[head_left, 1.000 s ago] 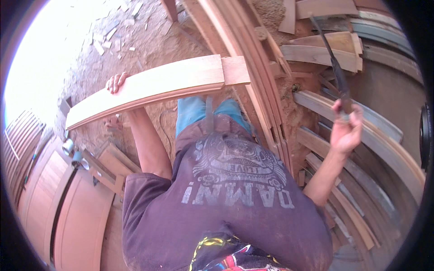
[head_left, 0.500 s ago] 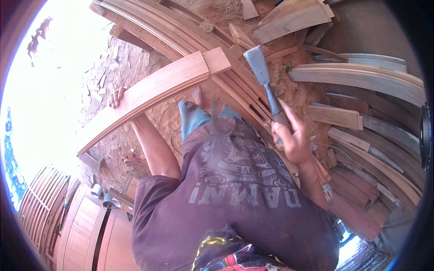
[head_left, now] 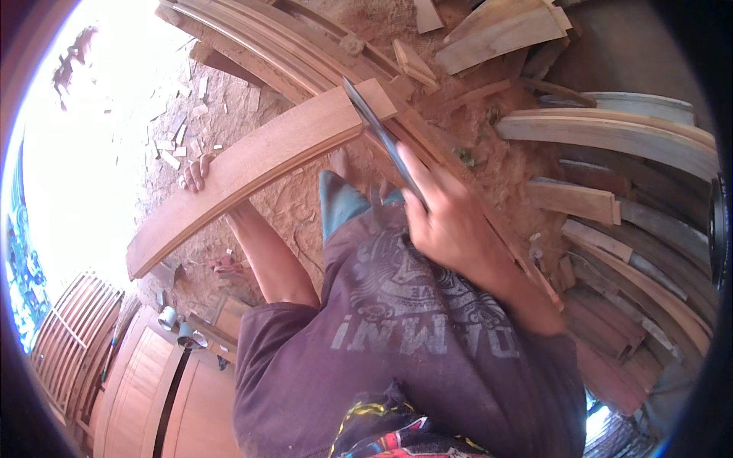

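Observation:
A long wooden board (head_left: pixel 259 156) with a stepped, thinner end (head_left: pixel 378 98) lies slanted in front of me, its right part resting across a stack of long timbers. My left hand (head_left: pixel 197 173) grips the far edge of the board left of its middle, the forearm passing beneath it. In my right hand (head_left: pixel 443 206) is a wide chisel (head_left: pixel 382 136), the fist wrapped round its handle. Seen nearly edge-on, the blade slants up and left, its tip at the shoulder of the stepped end. Whether the edge touches the wood I cannot tell.
Long moulded timbers (head_left: pixel 252 42) run diagonally under the board's right end. Curved boards and offcuts (head_left: pixel 611 130) are piled at the right. Wood chips (head_left: pixel 172 145) litter the sandy ground at the left. Wooden panels (head_left: pixel 137 382) and a slatted piece (head_left: pixel 72 336) stand lower left.
My right hand has moved left, bringing the chisel from beyond the board's end to its stepped shoulder, and has turned the blade edge-on. My left hand keeps its grip on the board.

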Tool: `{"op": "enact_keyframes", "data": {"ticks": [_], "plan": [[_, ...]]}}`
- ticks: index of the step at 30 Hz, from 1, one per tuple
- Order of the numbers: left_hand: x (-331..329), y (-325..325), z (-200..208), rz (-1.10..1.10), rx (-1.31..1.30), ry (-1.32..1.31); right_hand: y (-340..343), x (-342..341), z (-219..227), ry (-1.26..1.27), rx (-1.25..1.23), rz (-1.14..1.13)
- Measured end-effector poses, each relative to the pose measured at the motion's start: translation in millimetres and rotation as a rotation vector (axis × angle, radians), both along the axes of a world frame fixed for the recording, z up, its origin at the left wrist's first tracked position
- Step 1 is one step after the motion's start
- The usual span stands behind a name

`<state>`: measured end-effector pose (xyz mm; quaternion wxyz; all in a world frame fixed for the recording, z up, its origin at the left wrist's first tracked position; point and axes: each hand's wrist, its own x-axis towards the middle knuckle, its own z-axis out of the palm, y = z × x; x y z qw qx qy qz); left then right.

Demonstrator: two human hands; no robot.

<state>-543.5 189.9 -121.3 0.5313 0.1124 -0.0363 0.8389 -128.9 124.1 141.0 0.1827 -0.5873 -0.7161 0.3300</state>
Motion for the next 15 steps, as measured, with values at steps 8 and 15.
{"op": "enact_keyframes", "data": {"ticks": [8,15], "plan": [[0.9,-7.8,-2.9,0.069,-0.063,-0.027,29.8,52.6,0.7,1.078,-0.849,-0.321],[1.8,-9.3,-3.5,0.075,-0.065,-0.137,-9.7,44.2,21.6,0.707,-0.749,-0.391]]}}
